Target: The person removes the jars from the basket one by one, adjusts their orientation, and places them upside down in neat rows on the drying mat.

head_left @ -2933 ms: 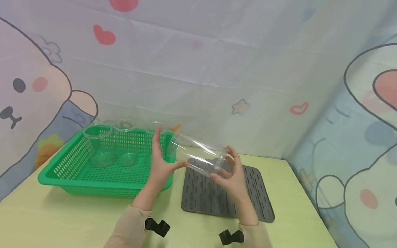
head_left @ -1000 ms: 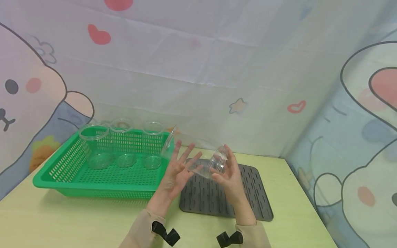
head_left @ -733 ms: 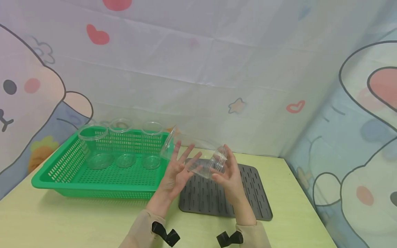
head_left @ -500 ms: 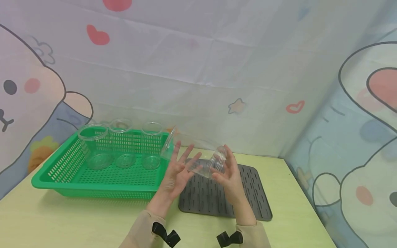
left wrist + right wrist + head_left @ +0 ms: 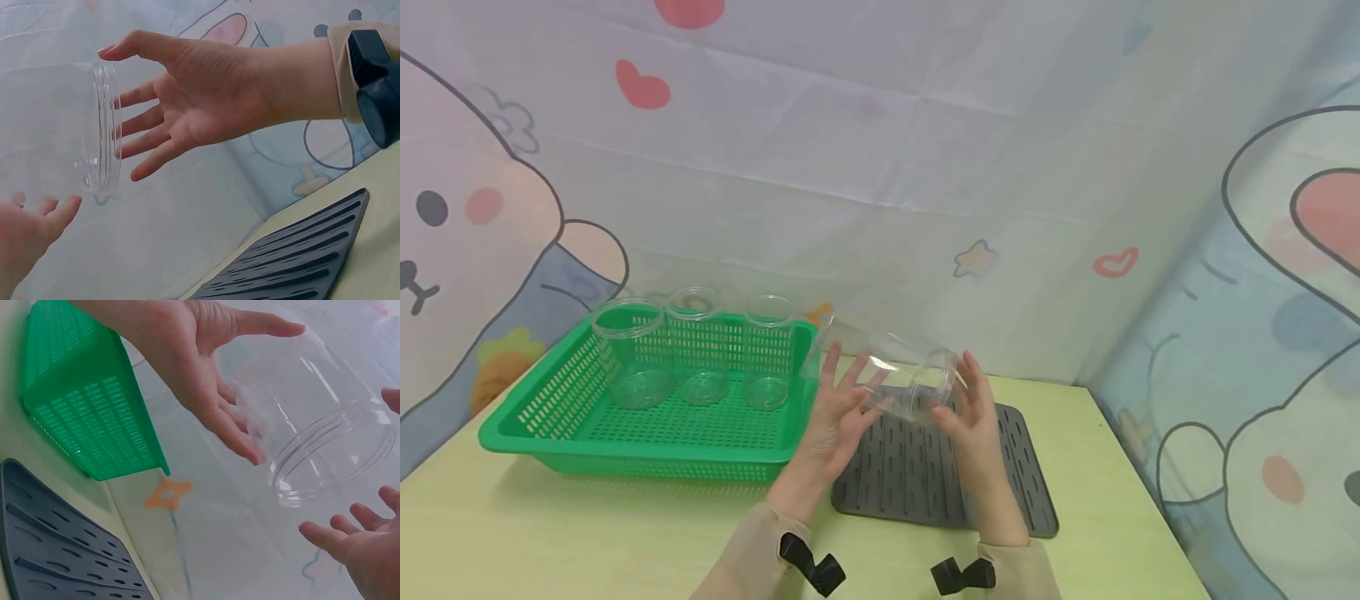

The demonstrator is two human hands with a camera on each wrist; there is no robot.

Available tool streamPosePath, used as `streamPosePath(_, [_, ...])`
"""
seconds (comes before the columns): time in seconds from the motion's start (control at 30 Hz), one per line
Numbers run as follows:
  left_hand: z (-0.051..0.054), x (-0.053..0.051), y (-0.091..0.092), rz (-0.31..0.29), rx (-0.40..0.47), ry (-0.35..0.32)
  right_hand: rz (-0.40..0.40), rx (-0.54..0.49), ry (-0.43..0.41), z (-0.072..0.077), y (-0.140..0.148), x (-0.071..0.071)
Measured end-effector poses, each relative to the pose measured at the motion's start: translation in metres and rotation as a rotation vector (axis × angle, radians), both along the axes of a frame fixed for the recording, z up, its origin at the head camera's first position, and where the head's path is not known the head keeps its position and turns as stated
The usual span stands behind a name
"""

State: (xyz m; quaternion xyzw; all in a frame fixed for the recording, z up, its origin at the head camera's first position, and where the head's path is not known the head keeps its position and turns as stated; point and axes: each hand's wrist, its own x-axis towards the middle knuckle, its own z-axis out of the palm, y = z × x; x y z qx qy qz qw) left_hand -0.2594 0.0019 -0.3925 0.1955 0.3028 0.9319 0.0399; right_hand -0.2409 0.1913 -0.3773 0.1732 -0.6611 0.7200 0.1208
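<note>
A clear plastic jar (image 5: pixel 913 354) with a threaded mouth (image 5: pixel 337 453) is held in the air, lying almost sideways with its mouth to the right. My left hand (image 5: pixel 829 429) holds it; the right wrist view shows that thumb along one side of the jar and the fingers around the other. From the right, my right hand (image 5: pixel 981 433) faces the threaded mouth with extended, slightly bent fingers. In the right wrist view its fingers (image 5: pixel 365 525) look apart from the rim; the left wrist view shows their tips very close to it.
At the left a green slotted basket (image 5: pixel 647 457) stands on the pale yellow table (image 5: pixel 1112 483), with three clear jars (image 5: pixel 634 358) upright in it. A dark grey ribbed mat (image 5: pixel 917 483) lies below the hands. A printed cloth (image 5: pixel 1037 142) hangs behind.
Earlier, my right hand held the jar's right end while the left hand was spread near it. Now the left hand holds it; both hands and jar have shifted slightly right.
</note>
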Motion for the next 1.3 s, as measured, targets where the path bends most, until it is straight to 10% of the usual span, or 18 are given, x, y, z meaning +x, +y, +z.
streamPosePath(0.63, [-0.001,-0.013,0.057,0.261,-0.313,-0.101,-0.324,-0.115,0.082,0.007,0.036,0.001])
streamPosePath(1.3, [-0.02,-0.045,0.12,0.29,-0.608,-0.016,-0.408,-0.187,0.119,0.011,0.054,0.002])
